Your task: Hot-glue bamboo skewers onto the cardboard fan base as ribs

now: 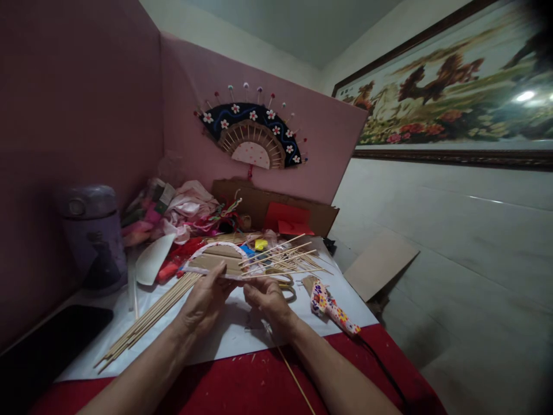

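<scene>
My left hand [205, 302] is closed on the lower edge of a half-round cardboard piece [218, 257], its rim wrapped in pale fabric. Several thin bamboo sticks [276, 252] fan out from its right side. My right hand [272, 302] is closed at the lower right corner of the piece. A single bamboo stick [288, 369] slants down from under that hand, apparently gripped in its fingers, which partly hide it. Just beyond the right hand lie scissors [287, 294]. To its right rests a flower-patterned glue gun [330, 305] with a black cord.
A bundle of bamboo sticks [149, 323] lies on the left. Behind are a white scoop-shaped piece [153, 259], crumpled pink fabric [192, 202] and red paper [287, 218]. A purple bottle [93, 242] and dark phone [73, 334] stand left. A decorated fan [253, 129] hangs on the panel.
</scene>
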`<state>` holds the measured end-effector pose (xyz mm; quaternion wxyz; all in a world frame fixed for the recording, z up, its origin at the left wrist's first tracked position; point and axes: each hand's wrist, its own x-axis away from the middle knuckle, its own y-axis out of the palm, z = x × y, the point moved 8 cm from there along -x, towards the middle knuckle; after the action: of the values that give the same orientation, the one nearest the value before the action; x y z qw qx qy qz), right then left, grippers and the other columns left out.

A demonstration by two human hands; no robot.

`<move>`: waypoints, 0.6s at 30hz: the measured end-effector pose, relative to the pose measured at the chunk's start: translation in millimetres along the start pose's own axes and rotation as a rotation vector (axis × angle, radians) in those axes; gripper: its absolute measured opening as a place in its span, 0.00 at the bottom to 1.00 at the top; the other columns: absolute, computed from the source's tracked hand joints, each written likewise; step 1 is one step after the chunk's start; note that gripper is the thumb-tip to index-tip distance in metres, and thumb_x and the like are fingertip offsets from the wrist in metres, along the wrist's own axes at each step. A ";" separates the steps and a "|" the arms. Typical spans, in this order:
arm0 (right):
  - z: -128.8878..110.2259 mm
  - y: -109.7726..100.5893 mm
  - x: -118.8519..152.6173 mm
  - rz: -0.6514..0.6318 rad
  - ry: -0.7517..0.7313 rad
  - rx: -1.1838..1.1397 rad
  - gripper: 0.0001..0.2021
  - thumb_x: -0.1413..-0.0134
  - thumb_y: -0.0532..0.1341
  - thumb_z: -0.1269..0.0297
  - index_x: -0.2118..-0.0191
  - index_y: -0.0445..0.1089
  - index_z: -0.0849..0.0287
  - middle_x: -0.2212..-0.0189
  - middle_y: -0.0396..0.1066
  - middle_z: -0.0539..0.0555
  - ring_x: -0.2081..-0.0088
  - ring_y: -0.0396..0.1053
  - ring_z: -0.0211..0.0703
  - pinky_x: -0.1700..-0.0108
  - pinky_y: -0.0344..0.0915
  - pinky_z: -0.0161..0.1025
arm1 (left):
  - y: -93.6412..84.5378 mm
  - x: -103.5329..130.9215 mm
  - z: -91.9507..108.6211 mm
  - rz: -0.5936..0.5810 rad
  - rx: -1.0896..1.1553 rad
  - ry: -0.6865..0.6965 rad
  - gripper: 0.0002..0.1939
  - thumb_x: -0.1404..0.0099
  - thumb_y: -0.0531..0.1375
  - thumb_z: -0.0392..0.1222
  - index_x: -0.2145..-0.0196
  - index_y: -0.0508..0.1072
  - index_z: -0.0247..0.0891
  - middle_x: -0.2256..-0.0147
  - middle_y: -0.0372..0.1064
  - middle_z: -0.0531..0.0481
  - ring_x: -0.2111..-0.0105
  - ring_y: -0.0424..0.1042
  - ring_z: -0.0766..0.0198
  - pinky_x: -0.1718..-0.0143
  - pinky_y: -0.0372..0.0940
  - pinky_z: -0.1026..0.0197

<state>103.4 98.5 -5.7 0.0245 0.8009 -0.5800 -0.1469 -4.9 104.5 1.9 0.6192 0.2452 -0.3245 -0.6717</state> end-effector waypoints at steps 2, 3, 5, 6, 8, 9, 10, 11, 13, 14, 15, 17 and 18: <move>-0.8 -1.0 -0.8 0.017 -0.021 -0.024 0.14 0.58 0.67 0.55 0.69 0.70 0.61 0.84 0.56 0.43 0.83 0.46 0.28 0.80 0.40 0.31 | 1.3 2.3 -3.8 0.007 -0.003 -0.019 0.08 0.38 0.55 0.33 0.70 0.74 0.31 0.74 0.75 0.45 0.72 0.74 0.64 0.62 0.69 0.61; -1.7 -0.6 -0.9 0.022 -0.034 -0.027 0.14 0.59 0.67 0.56 0.69 0.70 0.61 0.83 0.57 0.43 0.82 0.46 0.28 0.80 0.41 0.31 | 2.2 3.4 -4.9 0.006 -0.002 -0.021 0.08 0.38 0.55 0.34 0.69 0.74 0.32 0.75 0.75 0.46 0.72 0.74 0.64 0.63 0.68 0.62; -3.1 1.4 -0.3 0.032 -0.050 -0.014 0.14 0.59 0.68 0.56 0.68 0.71 0.60 0.81 0.60 0.45 0.81 0.48 0.29 0.79 0.44 0.31 | 4.7 5.3 -8.4 -0.011 -0.007 -0.042 0.09 0.37 0.54 0.36 0.68 0.74 0.32 0.76 0.74 0.47 0.73 0.73 0.64 0.66 0.68 0.63; -3.0 2.6 0.2 0.039 -0.048 0.001 0.15 0.59 0.68 0.56 0.67 0.72 0.60 0.80 0.62 0.46 0.81 0.50 0.29 0.79 0.45 0.31 | 5.9 5.9 -10.0 -0.023 -0.008 -0.052 0.10 0.36 0.54 0.36 0.68 0.74 0.32 0.75 0.74 0.46 0.72 0.73 0.63 0.67 0.68 0.62; -1.5 3.2 1.7 0.070 -0.031 0.028 0.16 0.59 0.67 0.54 0.66 0.72 0.60 0.79 0.64 0.47 0.80 0.52 0.30 0.78 0.48 0.30 | 7.1 6.5 -13.6 -0.046 0.003 -0.080 0.10 0.36 0.53 0.37 0.69 0.73 0.32 0.73 0.75 0.45 0.71 0.74 0.62 0.66 0.67 0.61; -0.7 2.8 2.3 0.091 -0.023 0.036 0.17 0.58 0.67 0.53 0.66 0.72 0.60 0.79 0.64 0.47 0.80 0.53 0.30 0.78 0.49 0.30 | 7.2 6.4 -15.3 -0.056 0.014 -0.093 0.11 0.36 0.52 0.37 0.69 0.73 0.32 0.72 0.75 0.44 0.70 0.74 0.61 0.66 0.67 0.60; 0.0 2.0 2.9 0.110 -0.017 0.042 0.17 0.58 0.66 0.52 0.66 0.71 0.60 0.80 0.64 0.46 0.81 0.54 0.30 0.78 0.49 0.30 | 7.0 6.0 -16.9 -0.063 0.025 -0.106 0.11 0.35 0.52 0.37 0.68 0.73 0.32 0.72 0.75 0.43 0.70 0.74 0.60 0.65 0.67 0.60; 0.5 1.2 3.2 0.125 -0.014 0.047 0.18 0.59 0.66 0.51 0.67 0.71 0.61 0.81 0.64 0.46 0.81 0.54 0.30 0.79 0.49 0.30 | 6.5 5.3 -18.5 -0.069 0.033 -0.117 0.12 0.35 0.51 0.38 0.68 0.73 0.31 0.71 0.75 0.43 0.69 0.74 0.59 0.65 0.67 0.59; 0.9 -0.5 3.4 0.147 -0.012 0.057 0.19 0.58 0.66 0.49 0.70 0.70 0.61 0.82 0.64 0.46 0.82 0.53 0.29 0.81 0.47 0.30 | 5.2 3.6 -20.3 -0.074 0.034 -0.123 0.12 0.35 0.51 0.38 0.67 0.73 0.31 0.71 0.75 0.41 0.69 0.74 0.58 0.65 0.68 0.58; 1.5 -0.9 3.2 0.149 -0.007 0.061 0.19 0.58 0.65 0.48 0.72 0.69 0.62 0.82 0.63 0.46 0.83 0.52 0.29 0.82 0.45 0.29 | 4.8 2.7 -20.7 -0.077 0.030 -0.121 0.13 0.35 0.51 0.38 0.67 0.73 0.30 0.71 0.75 0.41 0.69 0.74 0.58 0.65 0.68 0.57; 2.1 -1.1 2.9 0.150 -0.001 0.060 0.19 0.57 0.64 0.47 0.74 0.68 0.62 0.83 0.61 0.45 0.84 0.51 0.28 0.83 0.44 0.29 | 4.4 2.0 -21.1 -0.077 0.025 -0.120 0.13 0.35 0.51 0.38 0.67 0.73 0.30 0.71 0.75 0.40 0.70 0.74 0.58 0.64 0.68 0.57; 3.1 -1.1 2.5 0.148 0.009 0.054 0.20 0.56 0.63 0.47 0.77 0.66 0.62 0.85 0.58 0.44 0.85 0.48 0.27 0.83 0.43 0.30 | 3.7 0.8 -20.9 -0.068 0.019 -0.113 0.13 0.35 0.51 0.37 0.67 0.73 0.29 0.71 0.75 0.40 0.70 0.74 0.58 0.64 0.68 0.57; 2.8 -1.2 2.4 0.149 0.004 0.050 0.20 0.56 0.64 0.47 0.77 0.66 0.62 0.85 0.58 0.44 0.85 0.49 0.27 0.83 0.43 0.29 | 3.1 0.4 -20.4 -0.058 0.021 -0.106 0.12 0.35 0.51 0.37 0.68 0.73 0.29 0.72 0.75 0.40 0.70 0.74 0.58 0.64 0.68 0.57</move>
<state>104.4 97.0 -9.1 0.0164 0.7562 -0.6414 -0.1284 12.0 101.3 -9.4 0.5790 0.2252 -0.3565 -0.6979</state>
